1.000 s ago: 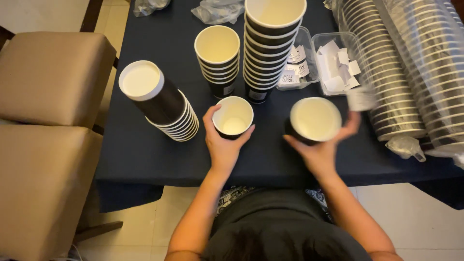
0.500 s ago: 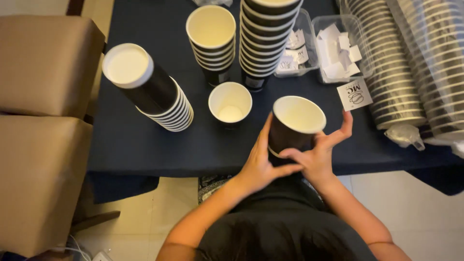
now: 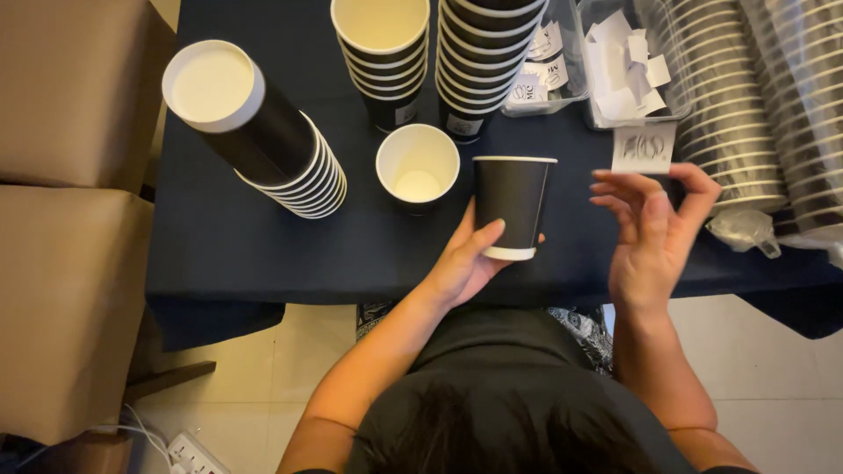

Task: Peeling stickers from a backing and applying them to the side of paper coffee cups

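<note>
Since half a second ago, the right hand (image 3: 650,237) has let go of the cup (image 3: 514,206) and now pinches a white sticker (image 3: 644,147) at its fingertips. Only the left hand (image 3: 465,263) clamps the cup, held upright over the table (image 3: 219,254) edge. Labelling looks to be in hand; next the sticker needs pressing squarely onto the cup's wall. An empty cup (image 3: 418,168) stands just beside, cup stacks (image 3: 479,61) behind.

Black paper cup (image 3: 514,206) with white rim, dark navy tablecloth (image 3: 263,246), white sticker (image 3: 644,147), tan chairs (image 3: 61,290)
</note>
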